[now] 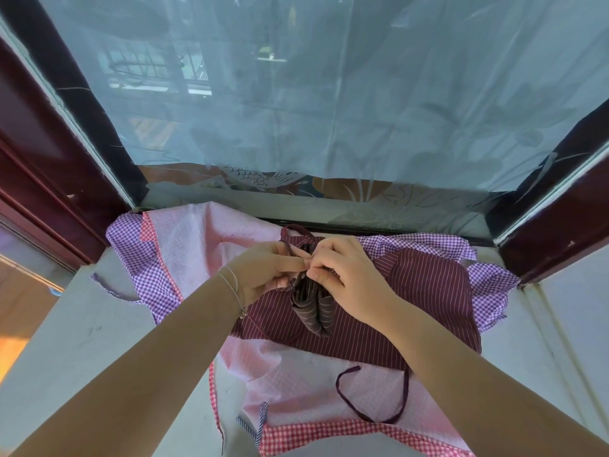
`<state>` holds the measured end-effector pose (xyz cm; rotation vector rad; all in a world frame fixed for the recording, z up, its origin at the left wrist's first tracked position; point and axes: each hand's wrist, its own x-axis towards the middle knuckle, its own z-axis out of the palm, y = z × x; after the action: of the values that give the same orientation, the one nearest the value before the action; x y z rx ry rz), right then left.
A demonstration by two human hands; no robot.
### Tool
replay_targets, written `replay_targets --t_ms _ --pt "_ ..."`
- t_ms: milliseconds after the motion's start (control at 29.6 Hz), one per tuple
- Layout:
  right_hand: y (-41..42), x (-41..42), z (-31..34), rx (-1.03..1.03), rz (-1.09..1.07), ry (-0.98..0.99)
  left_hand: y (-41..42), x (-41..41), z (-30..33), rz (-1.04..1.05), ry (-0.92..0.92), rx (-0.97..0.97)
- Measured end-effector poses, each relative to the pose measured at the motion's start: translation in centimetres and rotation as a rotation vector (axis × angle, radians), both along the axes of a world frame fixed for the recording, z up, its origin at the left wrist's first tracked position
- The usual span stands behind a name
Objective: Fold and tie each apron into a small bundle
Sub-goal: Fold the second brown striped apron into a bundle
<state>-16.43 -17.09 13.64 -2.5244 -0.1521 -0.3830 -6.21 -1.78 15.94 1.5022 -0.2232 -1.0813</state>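
Note:
A small dark striped apron bundle (313, 311) is held up above a pile of spread aprons. My left hand (263, 268) and my right hand (342, 272) meet at its top, each pinching a thin dark strap (290, 250) wound round the bundle. Under the hands lies a maroon striped apron (412, 291). It rests on a pink checked apron (204, 239) and a purple checked apron (138, 258). A loose maroon strap (372, 417) curls across the pink cloth near me.
The aprons lie on a pale stone window sill (82, 341). Close behind them stands a window with a sheer white curtain (329, 110), framed by dark red wood (49, 159). A blue striped strap (262, 423) lies at the sill's near edge.

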Motion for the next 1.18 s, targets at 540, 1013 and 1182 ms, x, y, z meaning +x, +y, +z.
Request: replay_targets --t_ms 540,1013,1182 --pt "-3.3 -0.1 6.5 0.253 -0.061 0.422 -1.5 -1.5 1.0 -0.280 -1.518 -0.230" --pt "-3.5 1.2 8.0 0.388 0.004 0.528 -0.8 -0.5 0.2 -0.110 -2.091 -0.190" --pt "-3.1 1.7 7.6 0.365 -0.015 0.584 -0.8 -0.3 0.6 -0.135 -2.011 -0.176"
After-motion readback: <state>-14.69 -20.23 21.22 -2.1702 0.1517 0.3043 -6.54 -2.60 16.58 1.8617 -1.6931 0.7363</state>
